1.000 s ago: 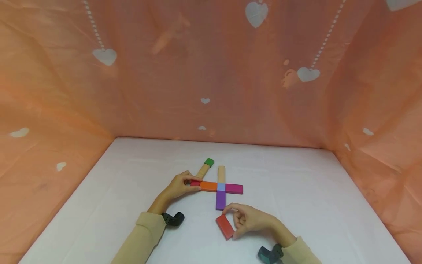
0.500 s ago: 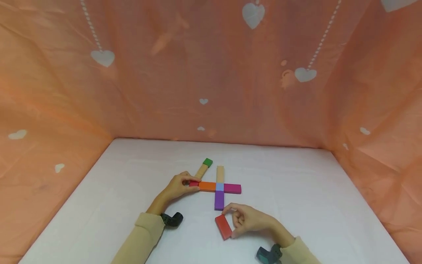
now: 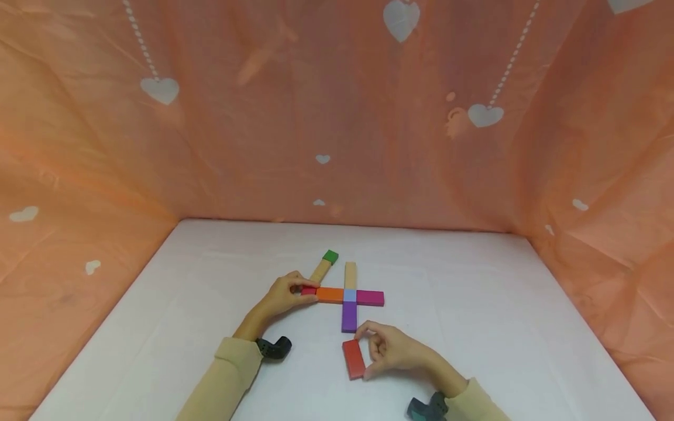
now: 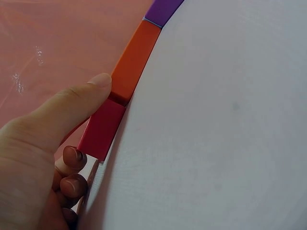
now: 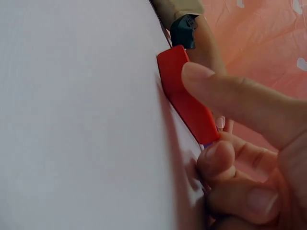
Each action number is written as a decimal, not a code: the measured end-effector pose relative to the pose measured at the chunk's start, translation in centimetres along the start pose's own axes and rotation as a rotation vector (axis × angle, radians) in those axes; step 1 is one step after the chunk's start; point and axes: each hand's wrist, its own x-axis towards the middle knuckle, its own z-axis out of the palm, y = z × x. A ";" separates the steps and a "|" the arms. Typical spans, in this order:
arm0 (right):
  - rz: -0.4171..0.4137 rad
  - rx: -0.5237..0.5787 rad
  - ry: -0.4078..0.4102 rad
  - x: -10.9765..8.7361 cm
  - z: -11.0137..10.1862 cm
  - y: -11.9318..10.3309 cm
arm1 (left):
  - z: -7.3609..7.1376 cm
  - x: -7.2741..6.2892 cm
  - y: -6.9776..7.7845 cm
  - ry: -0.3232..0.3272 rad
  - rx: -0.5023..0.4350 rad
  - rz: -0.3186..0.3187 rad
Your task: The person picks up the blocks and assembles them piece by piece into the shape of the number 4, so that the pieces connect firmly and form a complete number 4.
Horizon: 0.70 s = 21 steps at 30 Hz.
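My left hand [image 3: 284, 293] grips the crimson block [image 3: 309, 290] at the left end of a flat row, thumb and index finger at its joint with the orange block [image 3: 330, 295]. A light blue square [image 3: 350, 295] follows, then a magenta block [image 3: 370, 298]. A purple block [image 3: 349, 317] runs toward me from the blue square, and a plain wood block [image 3: 350, 275] runs away from it. Between thumb and index finger, my right hand [image 3: 395, 349] pinches a red block [image 3: 353, 359] by its ends, just in front of the purple one. Its other fingers are curled in.
Another plain wood block [image 3: 320, 271] slants away behind the left hand, tipped by a green block [image 3: 330, 256]. White cloth [image 3: 463, 292] covers the table. Orange sheeting with hearts [image 3: 337, 117] walls the back and both sides.
The red block has turned clockwise in my right hand, its near end swinging left, so it lies closer to in line with the purple block. My left hand keeps its place on the row.
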 end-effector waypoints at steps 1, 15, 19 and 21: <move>-0.009 -0.006 0.005 0.0 0.1 -0.1 | -0.1 0.0 0.0 0.004 -0.001 -0.001; 0.028 -0.065 0.110 0.0 0.9 -0.6 | 0.0 0.1 0.0 -0.002 -0.006 0.006; 0.047 -0.082 0.134 -0.1 1.1 -0.6 | 0.1 0.1 0.0 -0.002 -0.006 0.013; 0.059 -0.096 0.144 -0.1 1.2 -0.5 | 0.1 0.1 0.0 0.003 -0.005 0.019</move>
